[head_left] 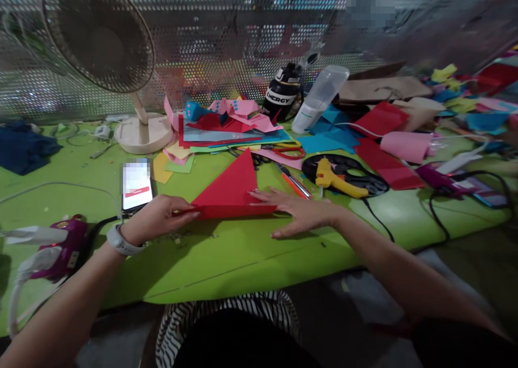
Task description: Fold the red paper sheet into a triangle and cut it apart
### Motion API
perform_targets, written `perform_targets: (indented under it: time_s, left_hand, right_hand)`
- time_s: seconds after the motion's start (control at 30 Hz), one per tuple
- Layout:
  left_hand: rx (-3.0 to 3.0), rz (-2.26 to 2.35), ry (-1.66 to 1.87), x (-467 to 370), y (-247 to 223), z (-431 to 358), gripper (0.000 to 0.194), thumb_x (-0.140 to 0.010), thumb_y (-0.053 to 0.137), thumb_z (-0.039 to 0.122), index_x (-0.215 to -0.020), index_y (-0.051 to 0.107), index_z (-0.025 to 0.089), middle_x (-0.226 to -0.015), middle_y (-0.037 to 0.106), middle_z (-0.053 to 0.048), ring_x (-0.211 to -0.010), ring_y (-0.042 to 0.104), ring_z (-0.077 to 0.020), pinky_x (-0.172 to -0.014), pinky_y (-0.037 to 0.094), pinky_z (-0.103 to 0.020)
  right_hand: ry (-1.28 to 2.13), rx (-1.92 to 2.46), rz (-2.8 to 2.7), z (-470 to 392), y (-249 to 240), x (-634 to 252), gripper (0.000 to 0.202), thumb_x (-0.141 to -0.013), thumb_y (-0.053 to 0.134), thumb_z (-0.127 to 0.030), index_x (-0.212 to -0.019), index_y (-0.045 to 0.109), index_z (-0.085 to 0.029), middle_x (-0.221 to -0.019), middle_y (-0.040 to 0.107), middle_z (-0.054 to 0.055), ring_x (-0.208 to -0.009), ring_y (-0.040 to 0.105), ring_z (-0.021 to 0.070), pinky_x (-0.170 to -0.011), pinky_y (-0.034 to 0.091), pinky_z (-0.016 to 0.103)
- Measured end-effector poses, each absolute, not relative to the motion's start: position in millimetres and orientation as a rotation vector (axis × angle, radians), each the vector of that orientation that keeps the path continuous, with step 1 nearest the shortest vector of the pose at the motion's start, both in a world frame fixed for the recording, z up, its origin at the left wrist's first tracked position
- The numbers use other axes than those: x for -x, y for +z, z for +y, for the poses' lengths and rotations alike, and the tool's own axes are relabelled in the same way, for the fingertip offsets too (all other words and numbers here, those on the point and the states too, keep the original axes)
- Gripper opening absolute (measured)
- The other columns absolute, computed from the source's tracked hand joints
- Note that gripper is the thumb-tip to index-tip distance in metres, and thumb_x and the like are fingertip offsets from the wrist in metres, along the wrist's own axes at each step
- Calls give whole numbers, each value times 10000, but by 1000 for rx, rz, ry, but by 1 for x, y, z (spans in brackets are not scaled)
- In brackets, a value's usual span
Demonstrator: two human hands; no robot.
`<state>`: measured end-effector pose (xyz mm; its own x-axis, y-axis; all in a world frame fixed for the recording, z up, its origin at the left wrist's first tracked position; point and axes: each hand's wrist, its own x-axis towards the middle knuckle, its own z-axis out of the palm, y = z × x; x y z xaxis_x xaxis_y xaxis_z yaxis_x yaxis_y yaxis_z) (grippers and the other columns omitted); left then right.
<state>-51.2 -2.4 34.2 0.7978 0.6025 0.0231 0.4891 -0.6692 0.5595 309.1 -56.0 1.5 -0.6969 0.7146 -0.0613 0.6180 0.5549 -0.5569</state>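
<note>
Striped cloth [226, 325] is seen at the bottom centre of the frame, and above it both forearms are stretched over the green table [226, 260] to a red paper [234, 192] folded into a triangle just left of centre. Its lower left corner is pinched by the left hand [156, 219], fingers closed on the edge, while its lower right edge is pressed flat by the open right hand [297, 211], fingers spread. A phone [136, 187] is laid just left of the paper, a fan [101, 39] is set at upper left, and a yellow glue gun [335, 179] and scissors [289, 153] are placed right of centre
</note>
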Motion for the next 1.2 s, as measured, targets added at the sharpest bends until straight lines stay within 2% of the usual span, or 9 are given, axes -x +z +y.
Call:
perform_targets:
  time_s: [0.13,0.23,0.3,0.4,0.53,0.63,0.83,1.07,1.2]
  left_hand:
    - [-2363,1028,354,46,26,1,397,-913,525,494,-803,723,168,-627,650,-14,-527,514,-96,-467,371,-207]
    - [-2297,1133,444,41,16,3,428,-911,508,519,-776,700,161,-635,651,-18,-535,526,-111,-475,392,-228]
    - [-2266,1188,503,39,9,5,410,-915,502,522,-902,702,164,-758,700,-40,-615,601,-141,-528,460,-249]
    - [-2345,1311,704,38,5,5,453,-915,530,479,-1254,586,183,-1111,697,-106,-925,675,-228,-760,556,-356]
    - [-2804,1189,872,35,8,-7,461,-944,515,330,-1396,460,262,-1480,459,-100,-1381,399,-292,-1115,340,-528]
    - [-3030,847,596,27,5,-22,483,-977,454,310,-1454,385,269,-1498,443,-86,-1397,383,-248,-1157,285,-468]
    - [-3018,697,312,13,-15,-30,869,-890,436,662,-1549,125,190,-1584,254,-135,-1474,202,-276,-1206,94,-455]
    - [-2981,671,245,13,-14,-23,853,-878,442,677,-1545,151,234,-1603,207,-105,-1483,155,-288,-1202,53,-474]
    - [-3001,685,272,10,-12,-26,844,-890,439,661,-1549,129,234,-1605,209,-90,-1482,161,-283,-1203,31,-462]
  right_hand:
    - [812,1232,-2385,-51,2,-290,345,-882,602,-476,-1165,705,-306,-1337,608,33,-1281,526,270,-1088,432,444]
    - [825,1302,-2150,-42,-2,-278,312,-894,576,-495,-1041,748,-280,-1124,718,40,-1076,656,272,-932,542,425]
    - [844,1401,-2023,-34,-5,-273,346,-872,595,-526,-1013,748,-250,-973,750,35,-949,691,277,-812,577,409]
    - [900,1505,-1901,-26,-11,-269,388,-847,611,-561,-976,744,-220,-824,746,19,-795,693,252,-669,575,363]
    - [918,1520,-1822,-25,-19,-268,408,-836,616,-568,-999,733,-212,-884,752,27,-793,690,242,-679,567,360]
    - [943,1513,-1770,-27,-22,-267,419,-836,615,-549,-1021,727,-190,-949,755,50,-829,695,251,-727,568,386]
    - [1037,1458,-1621,-30,-22,-265,381,-795,664,-529,-964,719,-192,-963,752,67,-879,691,263,-773,563,407]
    - [844,1491,-1543,-22,-32,-269,407,-833,597,-504,-1091,575,-190,-594,571,-33,-569,560,164,-572,465,305]
    - [615,1565,-1718,-26,-33,-268,453,-882,520,-375,-1286,507,-170,-604,525,-43,-553,506,151,-562,409,293]
